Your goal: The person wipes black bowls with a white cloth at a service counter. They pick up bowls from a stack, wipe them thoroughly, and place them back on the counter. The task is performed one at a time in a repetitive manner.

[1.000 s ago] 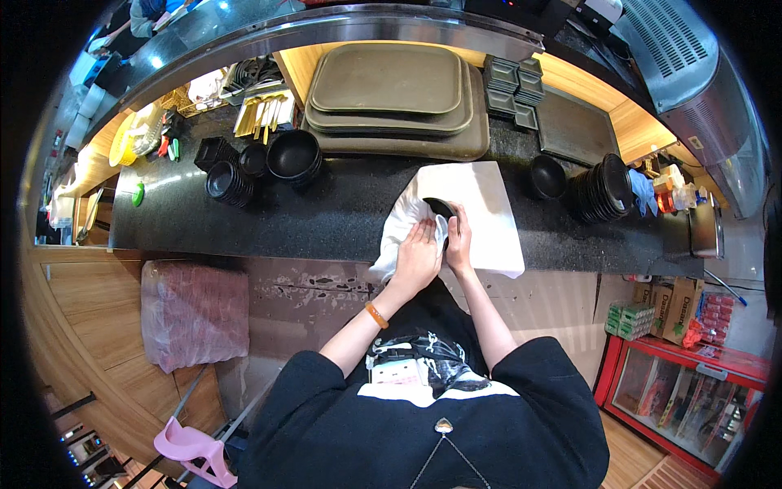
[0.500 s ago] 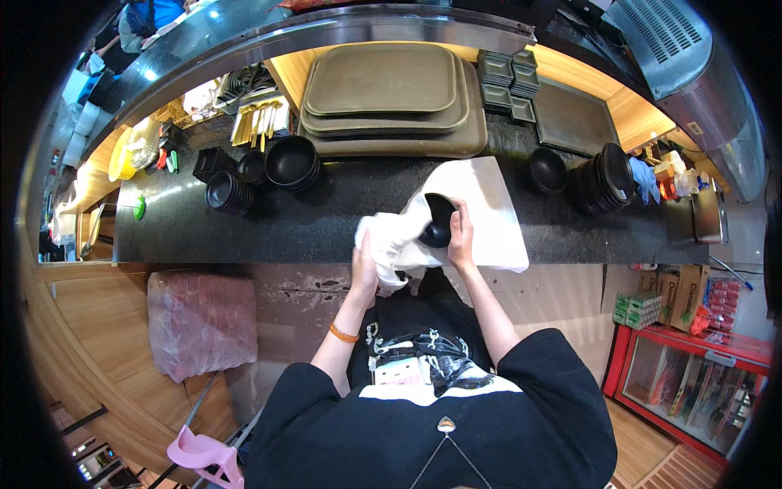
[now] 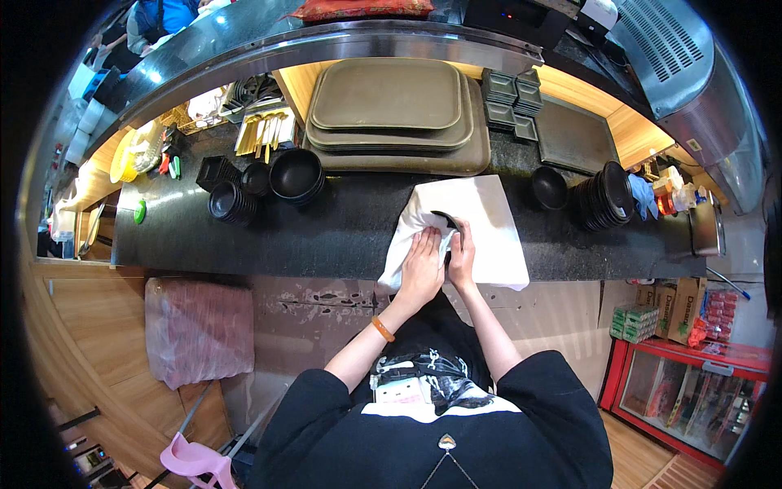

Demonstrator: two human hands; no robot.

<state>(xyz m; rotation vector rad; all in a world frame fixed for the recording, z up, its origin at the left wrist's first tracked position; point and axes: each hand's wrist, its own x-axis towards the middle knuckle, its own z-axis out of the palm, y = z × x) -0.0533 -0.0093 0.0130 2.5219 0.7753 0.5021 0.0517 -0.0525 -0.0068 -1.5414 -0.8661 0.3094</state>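
Note:
Just above the counter's near edge, my right hand [image 3: 462, 257] grips a small black bowl [image 3: 447, 218] by its right side. The bowl is tilted, and only a strip of its rim shows. My left hand [image 3: 423, 265] presses part of a white cloth [image 3: 487, 216] into the bowl, fingers close together. The rest of the cloth lies spread on the dark counter beneath and to the right. Most of the bowl's inside is hidden by cloth and fingers.
Left on the counter [image 3: 366, 232] stand stacked black bowls [image 3: 296, 175]. Brown trays [image 3: 387, 96] lean at the back. Right are a single black bowl [image 3: 549, 188], a stack of black dishes [image 3: 607, 196] and small square dishes [image 3: 513, 102]. A metal shelf edge [image 3: 391, 47] crosses above.
My left hand has moved right and up, bringing the loose cloth end into the bowl. The bowl has turned, so its dark inside is now mostly covered. The view has shifted slightly.

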